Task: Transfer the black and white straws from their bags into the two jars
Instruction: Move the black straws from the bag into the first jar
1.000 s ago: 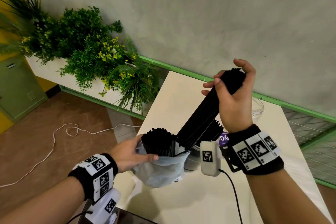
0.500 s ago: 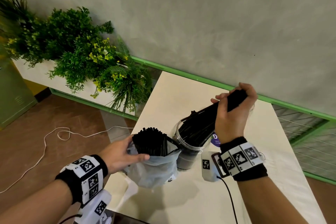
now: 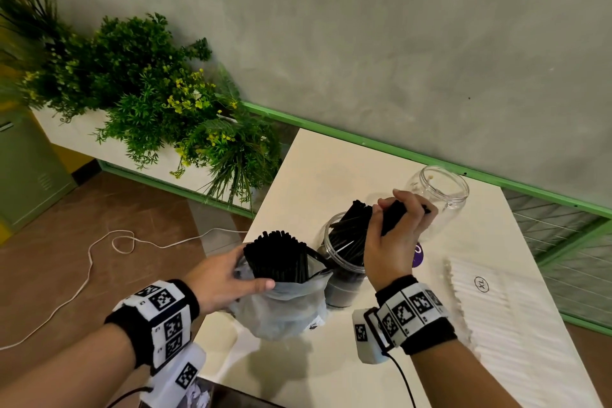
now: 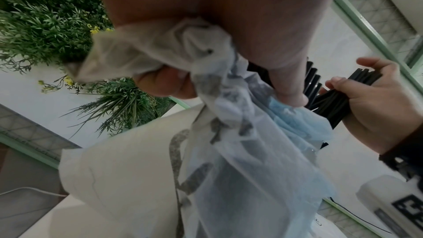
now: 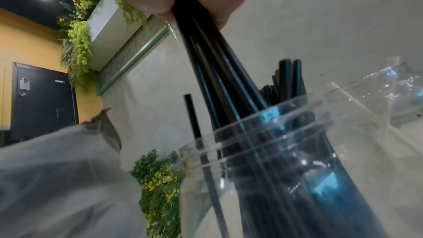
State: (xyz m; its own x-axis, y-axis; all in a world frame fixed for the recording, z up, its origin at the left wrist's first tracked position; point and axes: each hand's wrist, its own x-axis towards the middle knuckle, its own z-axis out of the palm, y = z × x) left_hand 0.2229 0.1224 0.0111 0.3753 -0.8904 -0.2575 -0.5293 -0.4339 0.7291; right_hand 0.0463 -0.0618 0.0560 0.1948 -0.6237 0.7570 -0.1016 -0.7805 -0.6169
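Note:
My left hand [image 3: 228, 278] grips the crumpled clear bag [image 3: 284, 308] at the table's near left, with a bundle of black straws [image 3: 276, 257] standing up out of it. The bag [image 4: 240, 133] fills the left wrist view. My right hand [image 3: 394, 235] grips a bunch of black straws [image 5: 219, 57] whose lower ends are inside the near clear jar [image 3: 344, 262]; that jar [image 5: 286, 169] holds several black straws. A second clear jar [image 3: 437, 195] stands farther right. The bag of white straws [image 3: 490, 305] lies flat at the right.
The cream table [image 3: 318, 162] abuts a grey wall with green trim. A planter with green plants [image 3: 149, 103] stands left of it. A white cable [image 3: 99, 248] trails across the brown floor. A purple sticker [image 3: 418, 257] shows behind my right hand.
My right hand has come down with the black straws, sinking them from high above the table into the near jar. The left hand has stayed on the bag.

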